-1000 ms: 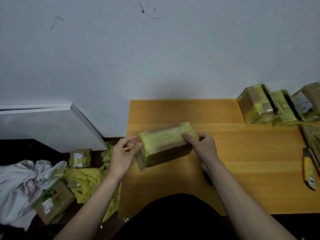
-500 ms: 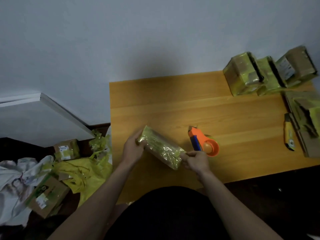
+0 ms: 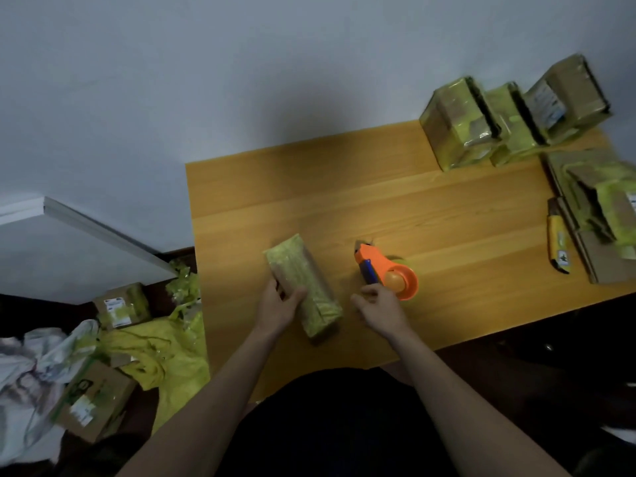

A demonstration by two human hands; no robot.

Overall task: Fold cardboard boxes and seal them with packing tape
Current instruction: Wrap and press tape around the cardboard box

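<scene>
A taped box lies on the table, its long axis running away from the person and slightly leftward. It is gripped at its left side by the left hand, the thumb laid over the top face and the fingers curled round the side. The right hand is held just right of the box, apart from it, fingers loosely spread and holding nothing, its fingertips just beside the orange dispenser. Finished boxes are grouped at the far right corner, with a knife near flattened cardboard.
</scene>
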